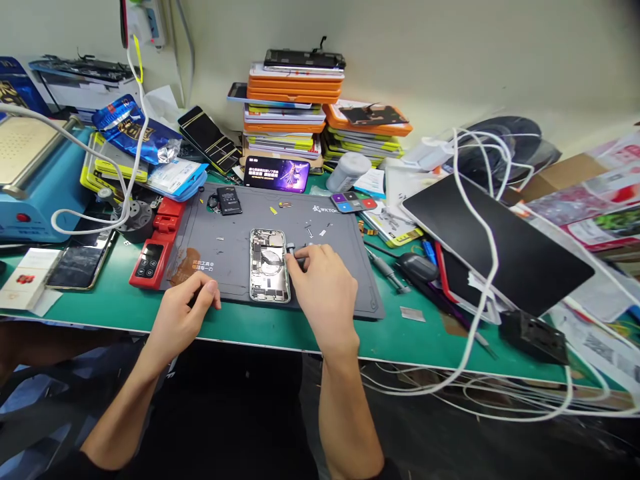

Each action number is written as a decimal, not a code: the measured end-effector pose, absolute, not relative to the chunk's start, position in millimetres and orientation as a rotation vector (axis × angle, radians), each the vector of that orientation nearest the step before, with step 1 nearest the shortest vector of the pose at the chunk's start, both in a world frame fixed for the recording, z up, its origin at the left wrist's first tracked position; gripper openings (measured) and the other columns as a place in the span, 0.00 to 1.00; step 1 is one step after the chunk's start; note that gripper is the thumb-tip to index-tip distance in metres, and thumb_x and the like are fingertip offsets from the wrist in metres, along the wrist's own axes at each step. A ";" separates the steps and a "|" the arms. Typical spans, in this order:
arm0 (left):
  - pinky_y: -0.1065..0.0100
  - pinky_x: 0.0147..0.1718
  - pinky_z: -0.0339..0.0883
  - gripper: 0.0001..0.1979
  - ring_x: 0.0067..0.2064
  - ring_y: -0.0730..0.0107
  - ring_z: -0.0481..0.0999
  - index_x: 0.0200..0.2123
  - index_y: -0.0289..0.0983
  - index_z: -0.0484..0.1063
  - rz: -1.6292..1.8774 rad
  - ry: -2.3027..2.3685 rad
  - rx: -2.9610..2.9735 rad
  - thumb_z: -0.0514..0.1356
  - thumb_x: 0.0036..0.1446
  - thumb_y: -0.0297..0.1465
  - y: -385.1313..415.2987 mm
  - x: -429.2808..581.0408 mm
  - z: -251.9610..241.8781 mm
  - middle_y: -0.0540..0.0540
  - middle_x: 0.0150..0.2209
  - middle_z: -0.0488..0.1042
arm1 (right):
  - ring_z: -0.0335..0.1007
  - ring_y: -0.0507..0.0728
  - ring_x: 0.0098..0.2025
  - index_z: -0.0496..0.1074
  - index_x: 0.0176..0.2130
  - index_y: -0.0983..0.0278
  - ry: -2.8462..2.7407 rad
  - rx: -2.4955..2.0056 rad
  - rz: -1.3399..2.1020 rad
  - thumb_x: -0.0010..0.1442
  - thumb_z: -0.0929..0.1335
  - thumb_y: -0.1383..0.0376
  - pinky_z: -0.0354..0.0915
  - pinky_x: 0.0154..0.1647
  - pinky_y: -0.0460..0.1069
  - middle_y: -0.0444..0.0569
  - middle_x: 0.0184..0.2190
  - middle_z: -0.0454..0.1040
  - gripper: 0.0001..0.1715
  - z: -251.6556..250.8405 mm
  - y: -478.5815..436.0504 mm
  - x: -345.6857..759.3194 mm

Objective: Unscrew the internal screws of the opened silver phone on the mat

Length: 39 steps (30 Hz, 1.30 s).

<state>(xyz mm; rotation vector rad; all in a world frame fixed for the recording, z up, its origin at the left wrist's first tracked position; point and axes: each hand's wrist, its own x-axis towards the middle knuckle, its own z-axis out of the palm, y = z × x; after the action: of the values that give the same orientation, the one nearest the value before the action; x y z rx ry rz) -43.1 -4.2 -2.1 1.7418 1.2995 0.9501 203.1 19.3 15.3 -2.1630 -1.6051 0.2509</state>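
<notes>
An opened smartphone (pixel 270 267) lies on the dark grey work mat (pixel 235 233), its inner parts and a round coil showing. My right hand (pixel 325 287) is at the phone's right edge. Its thumb and fingers close on a small grey tool, mostly hidden by the hand, so its kind is unclear. Left of the phone, my left hand (pixel 187 307) is loosely curled at the mat's front edge, with nothing visible in it. Small screws (pixel 310 233) and bits lie on the mat beyond my right hand. A black phone battery (pixel 229 200) lies at the mat's back left.
A lit phone (pixel 276 175) leans at the back before stacked orange and yellow cases (pixel 285 113). A red device (pixel 150 260) flanks the mat's left; a blue machine (pixel 35 200) stands beyond. Right are a screwdriver (pixel 387 270), a black panel (pixel 500 247) and a white cable (pixel 483 233).
</notes>
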 end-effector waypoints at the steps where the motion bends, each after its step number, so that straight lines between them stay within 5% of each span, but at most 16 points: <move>1: 0.68 0.35 0.64 0.23 0.31 0.72 0.71 0.29 0.39 0.68 0.945 1.296 1.739 0.53 0.79 0.41 -4.3 -43.2 -3.1 0.51 0.29 0.73 | 0.72 0.59 0.43 0.78 0.40 0.62 -1.561 -2.131 0.295 0.71 0.69 0.56 0.50 0.34 0.51 0.49 0.40 0.79 0.13 15.7 18.4 203.5; 7: 0.67 0.35 0.62 0.23 0.31 0.72 0.67 0.30 0.40 0.62 0.957 1.290 1.645 0.51 0.80 0.41 -6.0 -42.7 0.5 0.53 0.28 0.67 | 0.73 0.53 0.32 0.72 0.46 0.60 -1.228 -1.762 0.268 0.71 0.68 0.55 0.65 0.36 0.51 0.45 0.36 0.81 0.12 10.9 2.3 197.5; 13: 0.70 0.37 0.70 0.15 0.36 0.73 0.76 0.43 0.41 0.72 0.811 1.091 1.538 0.54 0.80 0.43 0.3 -27.2 12.9 0.51 0.37 0.77 | 0.81 0.56 0.35 0.66 0.56 0.60 -1.180 -1.507 0.148 0.71 0.68 0.60 0.74 0.32 0.51 0.50 0.38 0.83 0.15 -12.0 -1.7 189.8; 16: 0.72 0.34 0.73 0.11 0.37 0.73 0.80 0.44 0.41 0.80 0.856 1.027 1.515 0.61 0.76 0.40 3.3 -15.8 10.2 0.49 0.40 0.82 | 0.83 0.57 0.36 0.63 0.65 0.60 -1.180 -1.471 0.083 0.72 0.69 0.62 0.77 0.31 0.52 0.51 0.41 0.81 0.25 -13.7 -4.9 187.9; 20: 0.70 0.43 0.77 0.04 0.43 0.69 0.85 0.41 0.42 0.86 1.043 1.028 1.625 0.69 0.71 0.32 1.1 -11.6 4.7 0.48 0.41 0.86 | 0.78 0.53 0.30 0.68 0.66 0.55 -0.926 -1.261 -0.133 0.72 0.68 0.63 0.79 0.29 0.55 0.54 0.53 0.74 0.25 -1.4 -11.5 175.3; 23: 0.71 0.43 0.79 0.04 0.42 0.69 0.86 0.41 0.43 0.87 1.110 1.024 1.627 0.71 0.68 0.28 -1.9 -14.3 4.1 0.49 0.40 0.87 | 0.71 0.50 0.21 0.63 0.71 0.53 -0.919 -1.092 0.263 0.75 0.65 0.64 0.74 0.22 0.49 0.43 0.36 0.77 0.28 3.8 -12.2 162.8; 27: 0.71 0.42 0.80 0.05 0.40 0.69 0.87 0.41 0.43 0.88 1.121 1.022 1.613 0.72 0.66 0.27 -2.7 -15.8 6.3 0.49 0.39 0.88 | 0.78 0.51 0.24 0.67 0.64 0.52 -0.901 -1.001 0.606 0.75 0.66 0.65 0.78 0.27 0.49 0.42 0.36 0.81 0.21 -0.5 -11.4 153.2; 39: 0.67 0.43 0.82 0.05 0.40 0.67 0.87 0.45 0.42 0.88 1.032 1.064 1.710 0.69 0.70 0.31 -2.6 -15.3 8.5 0.46 0.41 0.88 | 0.81 0.54 0.32 0.60 0.69 0.52 -0.996 -1.174 0.541 0.76 0.64 0.63 0.82 0.36 0.54 0.45 0.40 0.80 0.26 0.3 -18.9 145.4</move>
<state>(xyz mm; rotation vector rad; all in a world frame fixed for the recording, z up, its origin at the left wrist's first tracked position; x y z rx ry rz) -15.3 -2.6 8.5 1.7096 1.0640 1.0318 145.4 -18.9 0.3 -1.1745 -0.9956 0.5411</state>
